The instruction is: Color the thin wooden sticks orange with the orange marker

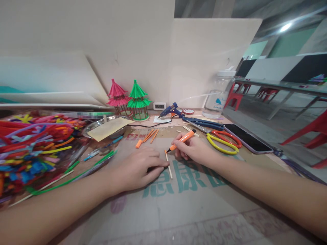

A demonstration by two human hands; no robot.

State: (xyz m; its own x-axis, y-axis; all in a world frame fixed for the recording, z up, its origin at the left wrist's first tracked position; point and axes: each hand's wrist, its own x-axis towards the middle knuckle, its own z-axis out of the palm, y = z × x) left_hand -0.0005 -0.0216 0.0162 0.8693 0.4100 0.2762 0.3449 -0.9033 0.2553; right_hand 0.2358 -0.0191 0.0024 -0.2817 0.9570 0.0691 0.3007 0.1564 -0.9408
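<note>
My right hand [187, 148] is closed round an orange marker [187, 136], its dark tip touching the upper end of a thin wooden stick [170, 173]. That end of the stick is coloured orange; the lower part is pale. My left hand [146, 165] has its thumb and forefinger closed at the middle of the stick, keeping it on the cardboard [163, 207]. Beyond my left hand lie an orange marker cap [138, 144] and several orange-coloured sticks [154, 136]. A few plain sticks [187, 129] lie beyond the right hand.
At left sit a heap of colourful pipe cleaners [30, 149] and a metal plate [88, 131]. Pink [117, 95] and green [138, 98] pagoda models stand behind, near a glue gun [170, 109]. Scissors [222, 146], a phone [247, 137] and a water bottle [217, 97] are at right.
</note>
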